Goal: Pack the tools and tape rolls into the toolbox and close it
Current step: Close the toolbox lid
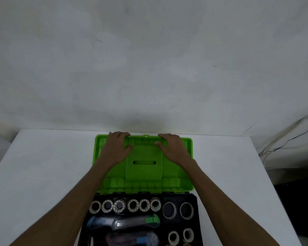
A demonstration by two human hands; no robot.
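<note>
We see a white desk [43, 174] set against a pale wall [149, 59], and on it, toward the near edge at the middle, an open toolbox with a black base [196, 226] and a bright green lid [144, 173] folded back flat toward the far edge. Our left hand [116, 148] lies on the left part of the lid with its fingers curled over the lid's far rim and the thumb pressed on the inner face, so it has a hold of that rim. Our right hand [172, 148] does the same on the right part, fingers hooked over the far rim and thumb on the inside. A slot for the handle [144, 162] shows between the two wrists. In the base, a row of small white tape rolls [125, 205] stands along the hinge side, with two larger dark-cored rolls [178, 210] beside them toward the right. Nearer to us lies a long utility knife [124, 222] with a green end, and below it another tool [132, 238] too blurred to name. Two more small rolls [180, 236] sit near the base's right near corner.
</note>
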